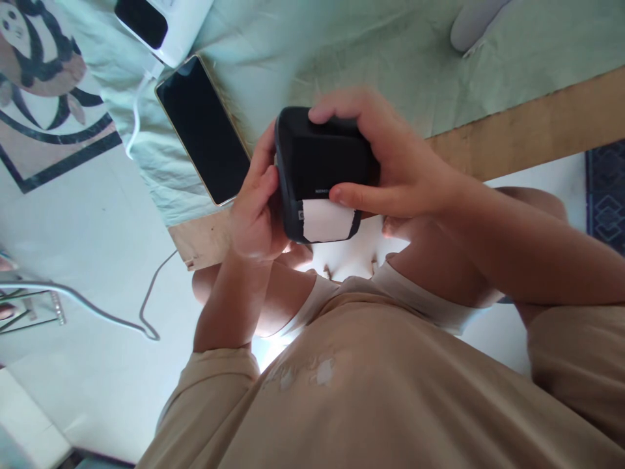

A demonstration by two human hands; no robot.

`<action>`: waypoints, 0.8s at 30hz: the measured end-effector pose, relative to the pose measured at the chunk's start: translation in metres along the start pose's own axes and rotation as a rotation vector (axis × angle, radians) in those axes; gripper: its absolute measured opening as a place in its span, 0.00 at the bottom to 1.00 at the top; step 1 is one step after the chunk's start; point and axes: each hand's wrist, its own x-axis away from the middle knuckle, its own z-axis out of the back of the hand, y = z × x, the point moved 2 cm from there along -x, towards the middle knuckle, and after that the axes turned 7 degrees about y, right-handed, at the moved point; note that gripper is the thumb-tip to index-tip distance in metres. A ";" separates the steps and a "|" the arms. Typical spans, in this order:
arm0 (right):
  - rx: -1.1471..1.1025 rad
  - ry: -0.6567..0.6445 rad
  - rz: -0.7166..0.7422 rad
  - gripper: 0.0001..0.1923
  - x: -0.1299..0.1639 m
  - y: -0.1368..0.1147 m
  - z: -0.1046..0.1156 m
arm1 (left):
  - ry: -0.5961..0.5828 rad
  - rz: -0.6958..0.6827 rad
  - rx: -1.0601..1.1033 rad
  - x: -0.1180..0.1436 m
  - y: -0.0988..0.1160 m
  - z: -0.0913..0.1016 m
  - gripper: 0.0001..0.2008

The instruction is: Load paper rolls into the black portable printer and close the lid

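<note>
A: What lay around the black case (pixel 325 170), and what obstructed it?

B: A smartphone (pixel 204 130) lay screen-up and dark on the pale green sheet (pixel 303 45), just beside the left hand (pixel 256 205). A white device (pixel 163 23) with a dark panel sat at the top edge of the view, and a white cable (pixel 139 107) ran from it past the phone's upper end. The fingers of both hands covered the case's top and side edges; its broad front face was unobstructed.

A: State the condition of the hands.

B: Both were closed on the case. The left hand gripped its left edge, thumb along the front. The right hand (pixel 400 163) wrapped the top and right side, thumb pressed across the front just above a white label (pixel 326 220).

A: Location of the case?

B: Held in the air in front of the person's chest, above the bare knees, just off the wooden edge (pixel 532 124) of the bed.

A: Was the case open? Any contents?

B: It appeared shut; contents could not be determined.

A: Surface and room?

B: The sheet covered a wooden frame. The floor (pixel 97 260) was pale, with a panda-print mat (pixel 46 85) at upper left, a grey cable (pixel 151 306) trailing across it, and a dark patterned rug (pixel 605 195) at right.
</note>
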 end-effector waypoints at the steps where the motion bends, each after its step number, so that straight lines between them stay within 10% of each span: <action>1: -0.004 0.007 0.010 0.35 0.000 0.000 0.000 | -0.016 0.009 0.001 0.000 0.000 0.000 0.13; 24: -0.018 0.028 0.092 0.36 0.002 0.001 0.000 | 0.043 0.002 -0.129 -0.004 -0.001 0.003 0.10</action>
